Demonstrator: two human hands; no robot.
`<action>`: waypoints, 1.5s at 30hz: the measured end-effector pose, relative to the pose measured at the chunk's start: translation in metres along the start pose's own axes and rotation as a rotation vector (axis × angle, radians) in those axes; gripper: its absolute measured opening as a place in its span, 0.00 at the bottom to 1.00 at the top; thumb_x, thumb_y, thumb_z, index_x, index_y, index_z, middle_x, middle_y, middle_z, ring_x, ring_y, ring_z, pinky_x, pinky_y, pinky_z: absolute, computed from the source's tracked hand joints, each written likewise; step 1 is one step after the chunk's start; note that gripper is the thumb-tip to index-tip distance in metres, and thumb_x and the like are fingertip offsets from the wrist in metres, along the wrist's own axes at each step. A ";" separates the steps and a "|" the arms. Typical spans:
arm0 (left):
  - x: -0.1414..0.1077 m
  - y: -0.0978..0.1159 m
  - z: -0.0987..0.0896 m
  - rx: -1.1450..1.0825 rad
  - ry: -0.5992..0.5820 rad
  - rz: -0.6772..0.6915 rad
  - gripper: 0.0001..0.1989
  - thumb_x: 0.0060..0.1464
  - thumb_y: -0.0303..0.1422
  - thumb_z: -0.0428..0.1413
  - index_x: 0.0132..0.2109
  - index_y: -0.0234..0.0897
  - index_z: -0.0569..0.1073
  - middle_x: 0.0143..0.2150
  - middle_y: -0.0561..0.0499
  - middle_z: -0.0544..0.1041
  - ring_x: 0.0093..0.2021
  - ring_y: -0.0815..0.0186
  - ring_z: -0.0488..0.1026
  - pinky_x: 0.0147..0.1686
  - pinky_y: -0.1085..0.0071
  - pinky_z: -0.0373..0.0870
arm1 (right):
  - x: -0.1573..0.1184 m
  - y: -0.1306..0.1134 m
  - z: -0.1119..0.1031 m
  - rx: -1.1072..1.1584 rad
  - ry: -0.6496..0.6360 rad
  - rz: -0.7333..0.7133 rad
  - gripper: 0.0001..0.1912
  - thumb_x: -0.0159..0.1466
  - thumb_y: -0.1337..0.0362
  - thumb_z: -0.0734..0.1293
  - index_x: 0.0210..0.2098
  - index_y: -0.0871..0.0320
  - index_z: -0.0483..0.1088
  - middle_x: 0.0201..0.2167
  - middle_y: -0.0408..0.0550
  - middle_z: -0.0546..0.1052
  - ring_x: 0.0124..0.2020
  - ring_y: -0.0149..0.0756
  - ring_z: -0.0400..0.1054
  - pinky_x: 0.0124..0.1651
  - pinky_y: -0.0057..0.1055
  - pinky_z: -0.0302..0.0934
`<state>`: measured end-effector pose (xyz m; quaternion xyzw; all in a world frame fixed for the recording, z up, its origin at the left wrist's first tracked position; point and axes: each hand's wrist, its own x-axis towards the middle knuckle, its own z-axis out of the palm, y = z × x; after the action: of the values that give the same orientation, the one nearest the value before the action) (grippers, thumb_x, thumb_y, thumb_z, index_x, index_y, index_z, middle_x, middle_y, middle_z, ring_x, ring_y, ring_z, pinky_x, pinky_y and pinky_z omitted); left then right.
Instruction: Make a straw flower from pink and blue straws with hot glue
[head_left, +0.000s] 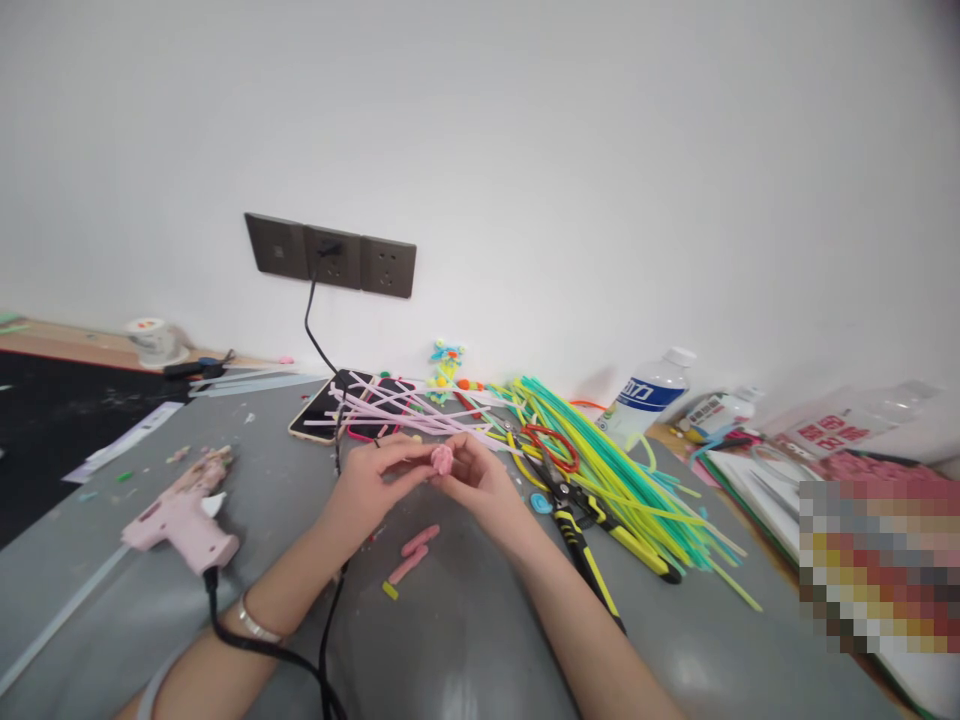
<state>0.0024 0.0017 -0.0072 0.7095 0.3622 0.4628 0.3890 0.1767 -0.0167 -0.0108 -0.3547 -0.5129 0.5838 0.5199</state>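
Bare left forearm (pixel 300 585) and right forearm (pixel 574 610) slant in from the bottom edge and converge over the gray desk (pixel 450 640), a silvery bracelet (pixel 259 622) circling the left one. Between the hands sits a small pink piece (pixel 442 460), rounded and crinkled like a tight bud; its long axis is too unclear to tell. The left hand (pixel 375 487) pinches it with thumb and forefinger; the right hand (pixel 478 482) holds it from the other side, fingers curled. Below lie fuzzy-looking pink strips (pixel 409 565), slanting up to the right. Yellow-and-black pliers (pixel 579 560) rest beside slim green and yellow stems (pixel 637 480).
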 end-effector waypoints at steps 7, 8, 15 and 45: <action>0.001 -0.005 -0.008 -0.166 0.259 -0.106 0.19 0.60 0.41 0.55 0.53 0.36 0.78 0.46 0.43 0.83 0.42 0.55 0.82 0.28 0.67 0.82 | 0.007 -0.004 -0.012 -0.060 0.215 -0.070 0.15 0.52 0.56 0.76 0.31 0.56 0.70 0.30 0.43 0.74 0.32 0.34 0.66 0.37 0.31 0.60; 0.002 -0.005 -0.008 -0.198 0.324 -0.075 0.21 0.61 0.42 0.54 0.55 0.35 0.76 0.47 0.42 0.83 0.43 0.55 0.82 0.35 0.64 0.83 | 0.008 -0.004 -0.015 -0.058 0.295 -0.085 0.16 0.51 0.56 0.76 0.31 0.56 0.70 0.30 0.42 0.74 0.31 0.33 0.66 0.36 0.30 0.59; 0.009 -0.002 -0.007 -0.372 0.611 0.045 0.24 0.64 0.43 0.51 0.63 0.37 0.66 0.53 0.38 0.79 0.54 0.55 0.77 0.53 0.59 0.75 | 0.015 -0.004 -0.045 0.163 0.762 -0.194 0.18 0.50 0.54 0.75 0.32 0.56 0.68 0.29 0.39 0.73 0.27 0.29 0.64 0.29 0.26 0.53; 0.012 -0.007 -0.009 -0.109 0.229 -0.344 0.15 0.45 0.45 0.64 0.34 0.37 0.77 0.32 0.50 0.76 0.31 0.64 0.71 0.17 0.77 0.68 | 0.011 0.009 -0.016 0.044 0.215 -0.048 0.15 0.51 0.57 0.76 0.35 0.54 0.73 0.35 0.45 0.76 0.35 0.36 0.68 0.39 0.32 0.62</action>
<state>-0.0035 0.0175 -0.0064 0.5577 0.4944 0.4861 0.4564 0.1872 -0.0018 -0.0216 -0.3916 -0.4494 0.5409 0.5934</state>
